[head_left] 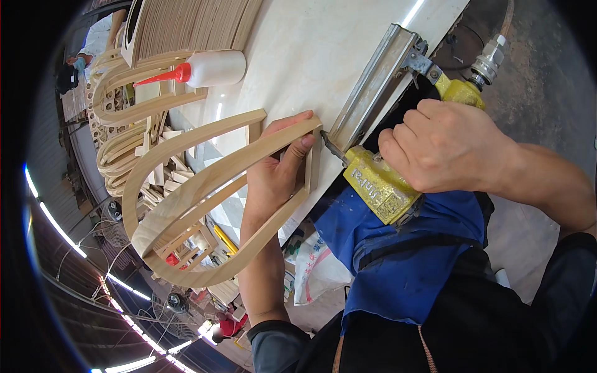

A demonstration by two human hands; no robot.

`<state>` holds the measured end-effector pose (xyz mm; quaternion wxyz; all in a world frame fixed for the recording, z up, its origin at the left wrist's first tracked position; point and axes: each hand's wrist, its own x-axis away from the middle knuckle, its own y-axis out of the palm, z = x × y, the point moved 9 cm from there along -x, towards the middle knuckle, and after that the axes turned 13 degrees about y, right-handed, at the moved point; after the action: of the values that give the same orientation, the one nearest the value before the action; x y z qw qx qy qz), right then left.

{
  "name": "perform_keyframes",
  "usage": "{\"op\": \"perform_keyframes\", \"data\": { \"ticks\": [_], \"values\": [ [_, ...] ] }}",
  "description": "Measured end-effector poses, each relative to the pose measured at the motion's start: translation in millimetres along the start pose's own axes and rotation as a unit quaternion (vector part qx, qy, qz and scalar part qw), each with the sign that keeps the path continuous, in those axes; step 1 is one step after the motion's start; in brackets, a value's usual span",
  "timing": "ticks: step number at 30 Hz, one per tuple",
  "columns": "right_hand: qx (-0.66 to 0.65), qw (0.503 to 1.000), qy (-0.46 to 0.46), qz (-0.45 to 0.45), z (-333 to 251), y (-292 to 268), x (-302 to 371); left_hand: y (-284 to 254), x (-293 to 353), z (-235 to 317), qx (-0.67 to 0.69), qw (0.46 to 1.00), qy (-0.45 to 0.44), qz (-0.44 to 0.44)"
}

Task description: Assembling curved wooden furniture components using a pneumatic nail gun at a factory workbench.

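Note:
My left hand (273,165) is wrapped round the corner of a pale wooden frame (249,158) made of curved, looped strips with short crosspieces. Its thumb presses near the squared end by the table edge. In my right hand (444,146) is a yellow nail gun (380,186), gripped by the handle. The gun's nose sits against or very close to the frame's end, just beyond my left thumb; I cannot tell if they touch. Its long metal magazine reaches up over the table edge. The trigger finger is hidden.
On the pale tabletop (305,56) lie a white glue bottle (217,68) with red nozzle and a stack of wooden pieces (186,28). More curved frames (118,93) and offcuts are at left. An air hose (509,18) runs to the gun. Another person (96,40) is far left.

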<state>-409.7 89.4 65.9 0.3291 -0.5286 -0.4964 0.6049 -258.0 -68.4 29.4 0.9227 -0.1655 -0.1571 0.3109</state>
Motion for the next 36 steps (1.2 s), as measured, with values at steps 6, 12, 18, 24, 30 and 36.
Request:
{"op": "perform_keyframes", "data": {
  "ticks": [6, 12, 18, 24, 30, 36],
  "values": [
    [0.001, 1.000, 0.001, 0.017, 0.7, 3.8, 8.5, 1.2, 0.6, -1.1, 0.013, 1.000, -0.007, 0.006],
    [-0.017, 0.999, 0.014, 0.025, 1.2, 3.9, 10.4, 0.6, 2.4, -5.6, 0.028, 1.000, -0.006, 0.005],
    [-0.015, 0.999, 0.023, 0.036, 3.4, 6.0, 11.4, 2.2, 1.1, -4.1, 0.028, 1.000, -0.006, 0.006],
    [-0.005, 0.999, 0.027, 0.045, 4.1, 3.8, 10.2, 1.9, 0.0, -1.2, 0.026, 0.999, 0.021, 0.002],
    [-0.026, 0.999, 0.017, 0.029, 12.0, -2.6, 6.9, 2.9, 0.3, -3.1, 0.035, 0.999, 0.009, 0.008],
    [-0.006, 0.993, 0.100, 0.057, 56.6, -17.8, -18.8, -0.9, 3.3, -10.8, 0.051, 0.999, -0.006, 0.010]
  ]
}}
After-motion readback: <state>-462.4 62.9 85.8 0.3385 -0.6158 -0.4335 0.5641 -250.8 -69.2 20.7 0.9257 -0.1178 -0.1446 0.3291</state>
